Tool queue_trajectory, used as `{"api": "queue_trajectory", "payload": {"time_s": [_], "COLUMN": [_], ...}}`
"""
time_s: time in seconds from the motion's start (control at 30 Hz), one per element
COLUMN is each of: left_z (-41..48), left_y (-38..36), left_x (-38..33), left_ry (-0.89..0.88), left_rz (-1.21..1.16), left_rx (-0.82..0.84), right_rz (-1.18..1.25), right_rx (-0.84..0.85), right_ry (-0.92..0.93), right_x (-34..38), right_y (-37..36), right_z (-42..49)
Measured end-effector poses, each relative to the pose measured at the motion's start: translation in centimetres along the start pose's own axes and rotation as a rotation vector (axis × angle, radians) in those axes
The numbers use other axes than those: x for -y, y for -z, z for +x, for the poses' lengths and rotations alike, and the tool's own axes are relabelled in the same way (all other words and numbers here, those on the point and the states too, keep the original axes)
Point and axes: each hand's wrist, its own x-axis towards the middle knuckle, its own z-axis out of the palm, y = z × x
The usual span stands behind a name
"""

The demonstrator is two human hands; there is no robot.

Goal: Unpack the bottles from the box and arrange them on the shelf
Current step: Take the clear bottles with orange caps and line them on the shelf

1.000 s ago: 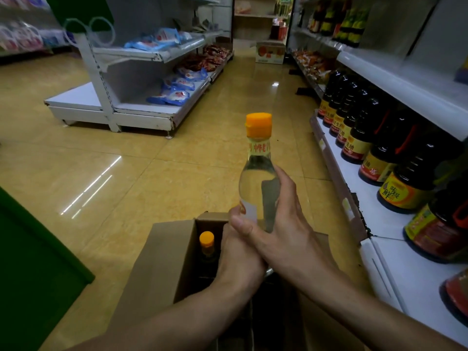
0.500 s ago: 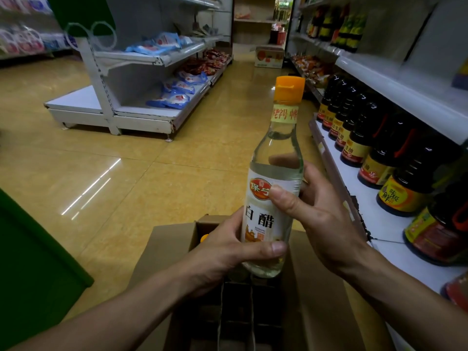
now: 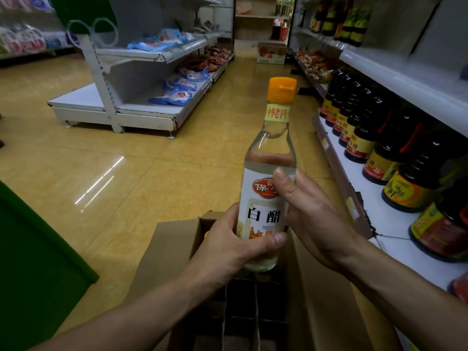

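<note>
I hold a clear vinegar bottle (image 3: 269, 158) with an orange cap and a white label upright above the open cardboard box (image 3: 174, 247). My left hand (image 3: 228, 247) grips its lower part, thumb across the label. My right hand (image 3: 311, 219) holds the bottle's right side, thumb on the label's top. An orange cap of another bottle (image 3: 206, 234) peeks out of the box behind my left hand. The box shows cardboard dividers inside. The white lower shelf (image 3: 379, 219) runs along the right.
Dark sauce bottles (image 3: 405, 183) with yellow and red labels line the right shelf. A second shelf board (image 3: 405, 79) hangs above them. Across the tiled aisle stands a white shelving unit (image 3: 141, 107) with blue packets. A green surface (image 3: 30, 269) is at the left.
The bottle came up out of the box and turned so its label faces me. My left hand moved from the box to the bottle's lower part; in the last half second, little moved.
</note>
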Motion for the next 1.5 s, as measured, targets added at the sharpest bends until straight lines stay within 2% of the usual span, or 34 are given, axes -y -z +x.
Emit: {"api": "queue_trajectory", "payload": {"time_s": [0.17,0.63,0.87,1.1,1.5], "left_z": [0.4,0.5,-1.5,-5.3,-13.5], "left_y": [-0.5,-1.2,-1.6,-3.0,-5.3], "left_x": [0.1,1.6,1.1,-2.2,-10.8], "left_ry": [-0.010,0.069,0.184,0.279,0.532], "left_rz": [-0.027,-0.119,-0.090,-0.030,-0.073], "left_rx": [-0.093,-0.115,-0.134,-0.156,-0.146], "right_rz": [-0.020,0.011,0.101,0.180,0.110], "right_rx": [-0.042,-0.065,-0.195,-0.206,-0.120], "right_ry": [-0.019,-0.090,-0.192,-0.311,-0.546], "right_x": [-0.3,-3.0,-3.3,0.3,10.9], "right_y": [-0.2,-0.4,-2.4,-3.2,-3.8], "right_z": [0.6,1.7,-0.3,-3.5,-9.4]}}
